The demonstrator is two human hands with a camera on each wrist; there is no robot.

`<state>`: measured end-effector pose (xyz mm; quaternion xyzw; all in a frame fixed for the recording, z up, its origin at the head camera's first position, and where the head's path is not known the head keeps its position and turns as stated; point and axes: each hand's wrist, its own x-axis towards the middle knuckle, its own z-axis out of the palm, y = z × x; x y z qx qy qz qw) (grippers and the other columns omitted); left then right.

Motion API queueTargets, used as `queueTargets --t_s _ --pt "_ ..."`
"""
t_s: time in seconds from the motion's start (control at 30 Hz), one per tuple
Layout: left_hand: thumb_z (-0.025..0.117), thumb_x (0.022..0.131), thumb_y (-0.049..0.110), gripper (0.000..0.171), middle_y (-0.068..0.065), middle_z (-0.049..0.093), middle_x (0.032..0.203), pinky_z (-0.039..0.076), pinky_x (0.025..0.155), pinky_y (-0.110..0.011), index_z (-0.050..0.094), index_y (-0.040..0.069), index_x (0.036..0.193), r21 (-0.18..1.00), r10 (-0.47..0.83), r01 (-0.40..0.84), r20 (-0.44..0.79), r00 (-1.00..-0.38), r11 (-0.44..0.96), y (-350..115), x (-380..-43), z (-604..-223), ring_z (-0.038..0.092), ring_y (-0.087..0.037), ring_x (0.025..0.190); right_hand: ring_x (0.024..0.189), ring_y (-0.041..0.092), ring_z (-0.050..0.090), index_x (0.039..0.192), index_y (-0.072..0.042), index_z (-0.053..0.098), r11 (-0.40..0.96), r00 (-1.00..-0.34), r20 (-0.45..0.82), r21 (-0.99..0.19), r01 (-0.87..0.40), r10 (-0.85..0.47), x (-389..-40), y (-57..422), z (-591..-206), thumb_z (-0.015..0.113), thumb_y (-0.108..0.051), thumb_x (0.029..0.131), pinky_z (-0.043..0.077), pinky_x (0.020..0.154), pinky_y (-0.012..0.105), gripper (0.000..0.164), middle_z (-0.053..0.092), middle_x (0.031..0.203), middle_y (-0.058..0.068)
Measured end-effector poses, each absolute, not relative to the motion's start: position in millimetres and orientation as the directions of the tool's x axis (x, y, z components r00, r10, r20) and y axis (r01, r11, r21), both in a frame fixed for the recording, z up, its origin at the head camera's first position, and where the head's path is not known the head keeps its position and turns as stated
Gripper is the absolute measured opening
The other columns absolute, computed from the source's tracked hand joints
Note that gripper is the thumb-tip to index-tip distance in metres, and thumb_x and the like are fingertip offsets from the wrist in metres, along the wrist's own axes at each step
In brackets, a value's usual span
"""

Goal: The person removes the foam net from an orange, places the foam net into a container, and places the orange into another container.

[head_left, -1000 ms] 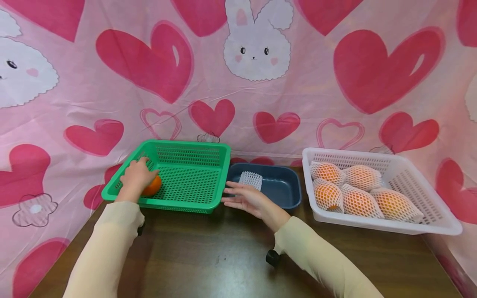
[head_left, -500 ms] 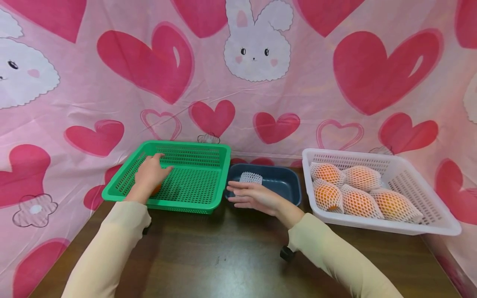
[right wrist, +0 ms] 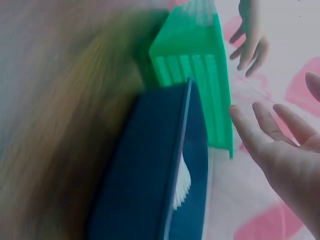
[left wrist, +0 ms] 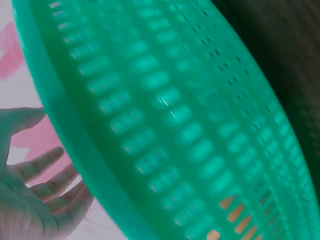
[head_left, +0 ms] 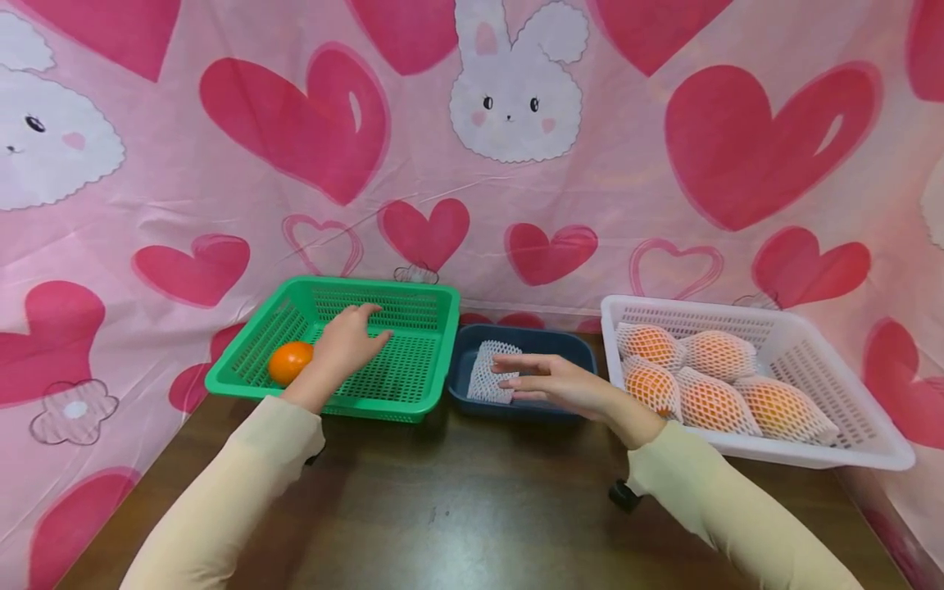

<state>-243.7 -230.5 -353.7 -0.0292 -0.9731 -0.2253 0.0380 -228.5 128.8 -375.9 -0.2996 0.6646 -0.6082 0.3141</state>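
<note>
In the head view a bare orange (head_left: 289, 363) lies at the left end of the green basket (head_left: 391, 408). My left hand (head_left: 345, 340) is over the basket with thumb and fingers spread, holding nothing. The left wrist view has the basket's slotted side filling most of it, and that hand's fingers near the rim. My right hand (head_left: 568, 383), fingers extended and holding nothing, hovers above the dark blue tray (head_left: 546, 344). Inside the tray lies a white foam net sleeve (head_left: 490, 378), its right edge partly behind the fingertips.
To the right stands a white basket (head_left: 782, 452) with several oranges (head_left: 711, 401) in foam nets. All three containers are on a dark brown table (head_left: 442, 508). Behind them hangs a pink cloth (head_left: 619, 188) with hearts and rabbits.
My left hand has moved right, away from the orange, which shows fully now. My right hand has shifted right from the green basket's edge to over the tray, exposing more of the foam sleeve.
</note>
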Motion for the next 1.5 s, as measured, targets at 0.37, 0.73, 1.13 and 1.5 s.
queueTargets --t_s 0.37,0.73,1.13,1.5 --pt "0.070 0.097 0.027 0.049 -0.020 0.057 0.141 0.050 0.098 -0.057 0.061 0.005 0.140 0.470 0.148 0.216 0.178 -0.973 0.856 -189 -231 -352 0.056 -0.040 0.125 0.137 0.038 0.050 0.154 0.008 0.033 0.175 -0.731 -0.039 -0.978 -0.110 -0.681 -225 182 -366 0.057 -0.015 0.104 0.045 0.107 0.039 0.060 0.043 0.153 0.028" --pt "0.076 0.094 0.026 0.042 -0.013 0.067 0.125 0.058 0.083 -0.044 0.068 0.007 0.131 0.528 0.219 0.331 0.265 -0.939 0.782 -149 -216 -353 0.066 -0.030 0.105 0.135 0.040 0.051 0.153 -0.002 0.044 0.409 -0.853 -0.057 -0.893 -0.189 -0.519 -207 233 -360 0.059 -0.024 0.105 0.044 0.108 0.050 0.055 0.052 0.149 0.021" --pt "0.078 0.092 0.025 0.039 -0.010 0.068 0.122 0.060 0.076 -0.037 0.070 0.012 0.128 0.601 0.222 0.294 0.193 -0.956 0.743 -114 -219 -358 0.065 -0.028 0.102 0.118 -0.001 0.060 0.147 0.002 0.051 0.521 -0.930 0.045 -0.818 -0.244 -0.365 -194 297 -362 0.058 -0.020 0.105 0.048 0.092 0.020 0.048 0.058 0.142 0.020" --pt "0.076 0.094 0.026 0.036 -0.006 0.072 0.114 0.058 0.072 -0.030 0.071 0.012 0.126 0.691 0.294 0.323 0.165 -0.941 0.647 -71 -229 -375 0.067 -0.020 0.094 0.109 -0.014 0.056 0.142 0.013 0.049 0.563 -0.944 0.134 -0.774 -0.290 -0.302 -196 338 -380 0.063 -0.012 0.103 0.051 0.083 0.014 0.049 0.062 0.129 -0.016"
